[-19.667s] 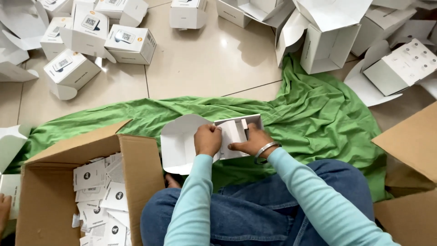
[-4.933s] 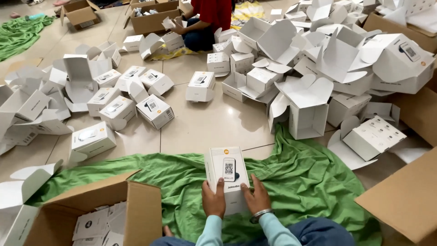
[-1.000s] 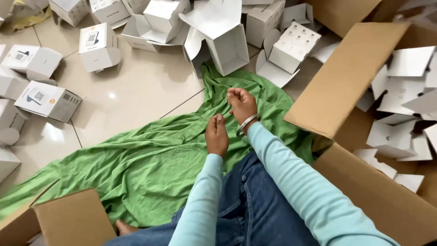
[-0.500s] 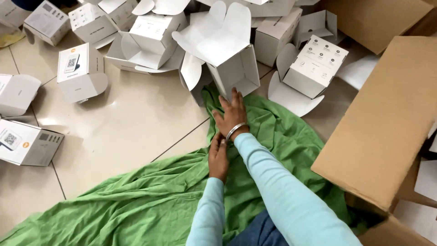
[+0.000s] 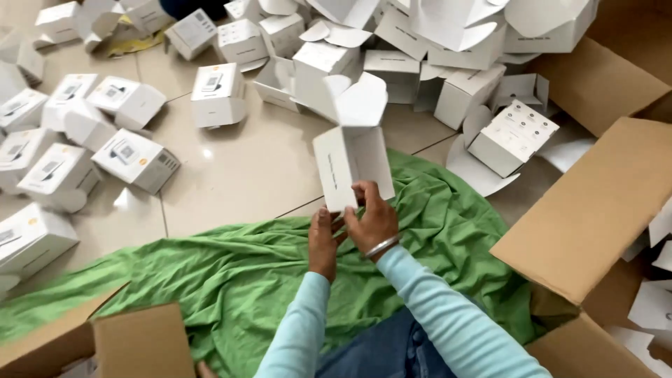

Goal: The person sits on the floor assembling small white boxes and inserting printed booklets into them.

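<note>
Centre frame: right hand (image 5: 371, 218) clamped on the lower edge of an open white carton (image 5: 352, 166), flaps up so the mouth stays clear, left hand (image 5: 323, 241) loose just beside it touching nothing I can see, both over the green cloth (image 5: 231, 280).

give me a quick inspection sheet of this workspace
surface: tiled floor with a crumpled green cloth spread on it
job's things: white carton, top flaps open, held above the cloth
clutter: many white cartons scattered on the tiles, some open
grippers: right hand grips the carton's lower end; left hand at its lower corner
cables: nothing seen
surroundings: brown cardboard boxes on the right and lower left
</note>
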